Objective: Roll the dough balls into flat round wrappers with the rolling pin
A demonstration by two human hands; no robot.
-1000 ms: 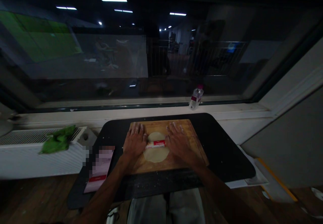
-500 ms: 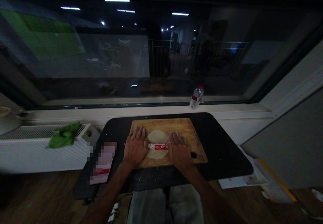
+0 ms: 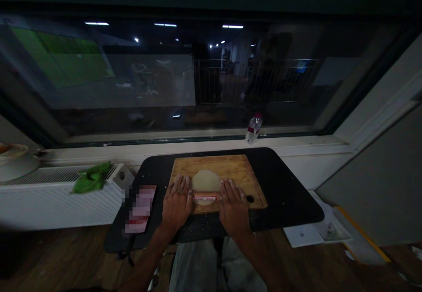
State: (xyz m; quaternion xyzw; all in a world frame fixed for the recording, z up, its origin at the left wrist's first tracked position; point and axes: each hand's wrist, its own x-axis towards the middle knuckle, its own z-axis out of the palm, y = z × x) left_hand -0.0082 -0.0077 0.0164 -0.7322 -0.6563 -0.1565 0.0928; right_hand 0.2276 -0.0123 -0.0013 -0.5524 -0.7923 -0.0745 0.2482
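Observation:
A short rolling pin (image 3: 205, 196) with a red-and-white label lies crosswise on a flattened round of pale dough (image 3: 206, 180). Dough shows both beyond the pin and on its near side. My left hand (image 3: 178, 200) lies flat over the pin's left end, its floury fingers stretched forward. Over the right end rests my right hand (image 3: 233, 202), palm down, also with fingers straight out. The pin's ends are hidden under both palms. Beneath it all is a wooden cutting board (image 3: 227, 162) with a hole near its right front corner.
The board sits on a small black table (image 3: 280, 186). A pink packet (image 3: 143, 208), partly blurred, lies at the table's left. On the window sill stands a clear bottle (image 3: 253, 128). A green cloth (image 3: 92, 178) drapes over the radiator (image 3: 62, 204) at left.
Both hands and the pin have moved toward me over the dough. The pin has turned, so its label shows a narrower strip. The camera view has tilted slightly.

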